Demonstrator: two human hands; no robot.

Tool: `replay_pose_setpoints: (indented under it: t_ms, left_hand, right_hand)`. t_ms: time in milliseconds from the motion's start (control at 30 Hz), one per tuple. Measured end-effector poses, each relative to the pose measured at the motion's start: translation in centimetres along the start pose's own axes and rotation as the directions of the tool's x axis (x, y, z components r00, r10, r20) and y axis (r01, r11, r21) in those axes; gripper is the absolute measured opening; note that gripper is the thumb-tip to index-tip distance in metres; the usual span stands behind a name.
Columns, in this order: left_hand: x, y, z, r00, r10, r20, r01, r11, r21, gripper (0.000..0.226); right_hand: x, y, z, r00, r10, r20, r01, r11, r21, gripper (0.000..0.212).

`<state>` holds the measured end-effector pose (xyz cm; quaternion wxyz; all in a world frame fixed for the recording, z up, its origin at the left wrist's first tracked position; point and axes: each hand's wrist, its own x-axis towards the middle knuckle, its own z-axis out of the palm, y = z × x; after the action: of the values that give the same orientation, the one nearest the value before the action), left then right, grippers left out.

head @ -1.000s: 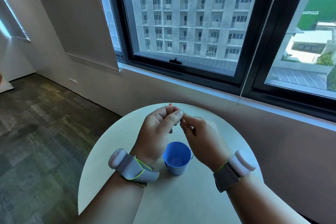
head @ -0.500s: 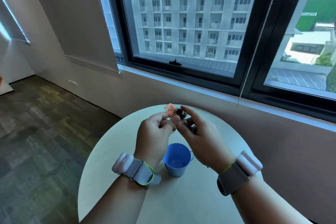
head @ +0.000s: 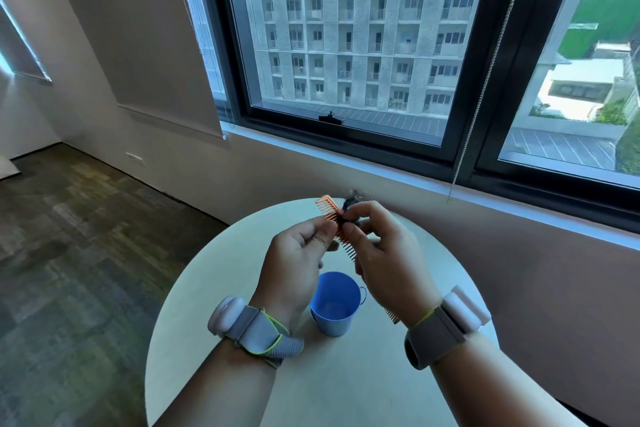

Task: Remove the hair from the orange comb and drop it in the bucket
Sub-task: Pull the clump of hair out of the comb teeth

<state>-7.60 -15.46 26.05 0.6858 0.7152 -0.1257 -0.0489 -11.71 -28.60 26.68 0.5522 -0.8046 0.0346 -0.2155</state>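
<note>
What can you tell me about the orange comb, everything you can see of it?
The orange comb looks like thin plastic with a row of fine teeth. It is held in the air above the round table, tilted, its far end pointing up and away. The left hand pinches its middle; the right hand grips a dark clump of hair caught in the teeth. The blue bucket stands below it. Another toothed orange piece shows under the right wrist; whether it belongs to this comb is unclear.

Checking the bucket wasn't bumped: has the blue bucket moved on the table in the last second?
No. The blue bucket keeps its spot on the round table, below both hands.
</note>
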Motion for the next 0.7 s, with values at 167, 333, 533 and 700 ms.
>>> replay_pose_setpoints:
  t_ms: [167, 333, 533, 700]
  left_hand:
    - [0.0, -0.1, 0.0, 0.999, 0.019, -0.050, -0.019, 1.000, 0.004, 0.015]
    - [-0.1, 0.4, 0.3, 0.995, 0.018, -0.102, -0.031, 0.991, -0.128, 0.005]
    - [0.2, 0.7, 0.2, 0.988, -0.071, 0.134, 0.113, 0.933, -0.342, 0.036]
    - [0.5, 0.6, -0.6, 0.992, -0.071, 0.109, 0.097, 0.962, -0.256, 0.038]
  right_hand:
    - [0.0, -0.3, 0.1, 0.999, -0.021, 0.029, 0.022, 0.998, -0.065, 0.013]
    - [0.2, -0.9, -0.4, 0.998, -0.054, -0.027, 0.052, 0.997, -0.065, 0.009]
    - [0.4, -1.1, -0.7, 0.997, -0.063, 0.048, 0.061, 0.997, 0.042, 0.022]
    - [0.2, -1.3, -0.8, 0.991, -0.121, 0.051, 0.119, 0.992, 0.045, 0.032]
